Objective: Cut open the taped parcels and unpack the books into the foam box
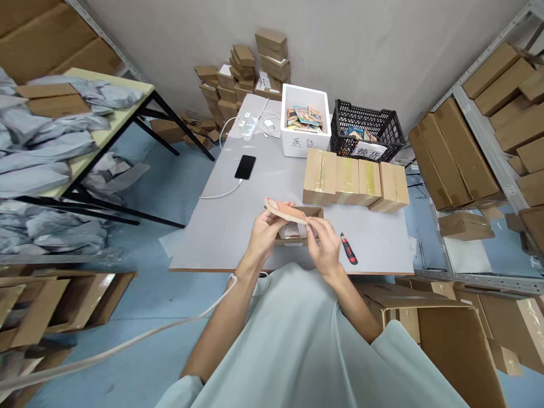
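Observation:
A thin, slightly bent, booklet-like item [288,211] with an orange face and a pale edge is held up over the table by both hands. My left hand [268,228] is closed on its left end, thumb underneath. At the other end, the fingers of my right hand [323,242] pinch its edge. Right below it sits an open small cardboard box [313,212], with something wrapped in clear plastic [292,230] partly visible inside. To the right of my right hand lies a red and black box cutter [349,248].
Taped small boxes [347,180] line the grey table [263,181]. Behind them stand a white foam bin [304,146] and a black crate [369,122]. A phone [245,167] lies on the left, plugged into a cable. A white cord [170,323] crosses near my left arm.

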Available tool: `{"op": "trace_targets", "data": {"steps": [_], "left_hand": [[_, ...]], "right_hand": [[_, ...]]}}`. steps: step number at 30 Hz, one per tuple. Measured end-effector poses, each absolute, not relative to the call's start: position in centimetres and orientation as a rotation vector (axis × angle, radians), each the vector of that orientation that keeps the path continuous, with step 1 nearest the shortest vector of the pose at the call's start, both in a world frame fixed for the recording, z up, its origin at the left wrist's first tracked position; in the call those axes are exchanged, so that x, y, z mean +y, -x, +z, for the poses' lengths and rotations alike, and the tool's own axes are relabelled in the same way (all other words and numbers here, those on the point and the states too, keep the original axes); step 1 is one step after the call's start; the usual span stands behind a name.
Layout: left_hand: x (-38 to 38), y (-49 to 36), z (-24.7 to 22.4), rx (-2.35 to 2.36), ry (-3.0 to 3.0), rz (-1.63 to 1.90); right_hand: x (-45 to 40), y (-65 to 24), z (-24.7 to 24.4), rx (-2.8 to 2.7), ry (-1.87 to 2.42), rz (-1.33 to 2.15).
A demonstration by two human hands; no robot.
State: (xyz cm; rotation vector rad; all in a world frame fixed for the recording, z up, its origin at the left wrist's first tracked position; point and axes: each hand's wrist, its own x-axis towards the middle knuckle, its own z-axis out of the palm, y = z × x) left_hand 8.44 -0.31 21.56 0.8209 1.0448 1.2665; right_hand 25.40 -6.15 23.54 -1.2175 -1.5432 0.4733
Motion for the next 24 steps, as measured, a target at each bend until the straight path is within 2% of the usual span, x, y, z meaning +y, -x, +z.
{"op": "trace_targets", "data": {"steps": [4, 9, 13, 20, 24], "left_hand": [[-0.8, -7.9, 21.9, 1.094, -1.02, 1.545], [-2.0, -8.8, 22.6, 1.128, -1.254, 1.644], [-2.4, -9.3, 21.4, 1.284, -1.095, 1.387], [-5.4, -6.9, 16.2, 1.249, -0.751, 0.691], [-5.2, -6.1, 15.0, 1.171, -0.686, 0.667]], "right_hand": [[-4.7, -28.1, 22.6, -1.609, 1.143, 0.26], [-4.3, -29.6, 21.7, -1.527, 1.149, 0.382], [-4.7, -29.5, 20.7, -1.268, 1.363, 0.659], [-8.2, -29.2, 15.7, -0.803, 1.476, 1.437], [-8.1, -29.4, 14.5, -0.701, 1.41, 1.619]]}}
